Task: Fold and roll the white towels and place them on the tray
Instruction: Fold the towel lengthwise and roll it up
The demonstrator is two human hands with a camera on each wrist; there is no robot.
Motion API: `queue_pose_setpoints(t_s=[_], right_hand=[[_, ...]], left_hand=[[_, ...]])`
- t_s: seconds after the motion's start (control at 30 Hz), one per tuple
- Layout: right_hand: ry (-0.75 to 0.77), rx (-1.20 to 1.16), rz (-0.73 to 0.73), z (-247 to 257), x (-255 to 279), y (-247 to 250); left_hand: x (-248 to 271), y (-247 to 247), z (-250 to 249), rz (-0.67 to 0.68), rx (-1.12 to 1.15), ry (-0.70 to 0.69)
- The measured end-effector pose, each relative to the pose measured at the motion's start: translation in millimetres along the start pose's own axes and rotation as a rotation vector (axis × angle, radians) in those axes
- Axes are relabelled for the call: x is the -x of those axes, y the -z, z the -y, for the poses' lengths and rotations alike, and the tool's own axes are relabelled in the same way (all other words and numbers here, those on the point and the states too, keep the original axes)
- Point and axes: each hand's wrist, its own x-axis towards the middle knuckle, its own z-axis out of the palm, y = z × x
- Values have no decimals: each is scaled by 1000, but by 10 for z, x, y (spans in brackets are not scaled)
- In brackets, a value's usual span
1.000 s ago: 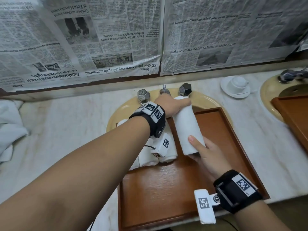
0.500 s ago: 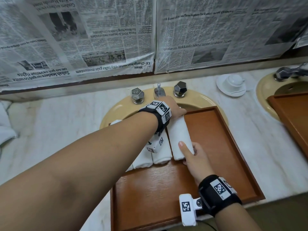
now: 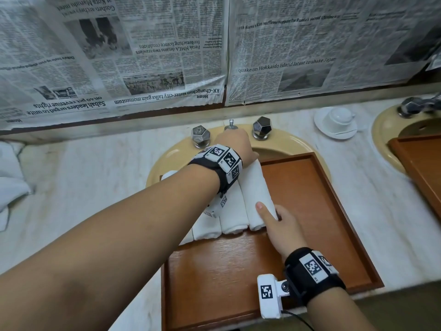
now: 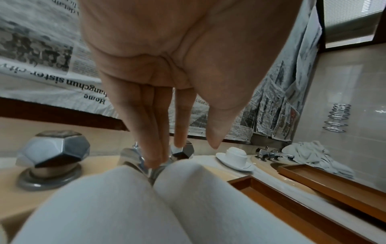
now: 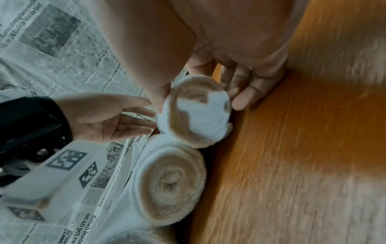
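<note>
A brown wooden tray lies across a yellow sink. Several rolled white towels lie side by side at its far left, among them the second roll from the right. The rightmost rolled towel lies against that neighbour. My right hand grips its near end, thumb on top and fingers curled round the right side. My left hand is at the far end by the tap, fingers straight and pointing down. Whether they touch the towel is unclear.
Two faceted tap knobs and a spout stand just behind the tray. A white cup on a saucer sits at the back right, beside a second tray over another sink. Loose white towels lie far left. Newspaper covers the wall.
The rolled towel, held tilted above the tray a second ago, now lies flat against the other rolls. Both hands came down with it, and the left hand's fingers have straightened.
</note>
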Motion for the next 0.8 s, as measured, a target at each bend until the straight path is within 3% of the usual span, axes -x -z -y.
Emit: queue_pose_setpoints(t_s=[0.17,0.23,0.53,0.8], right_hand=[[29,15,12,15,-58,16],[26,-16,6,50,-51,44],[-58,-254,-13,-56,-20,60],[-35,-265,9,-45,38,82]], left_hand=[[140,-76,64,111,5,-330],[181,-134,87,146,-50,-393],[180,-231,115,128,-124,-385],[175,-301,123,121,-111,-365]])
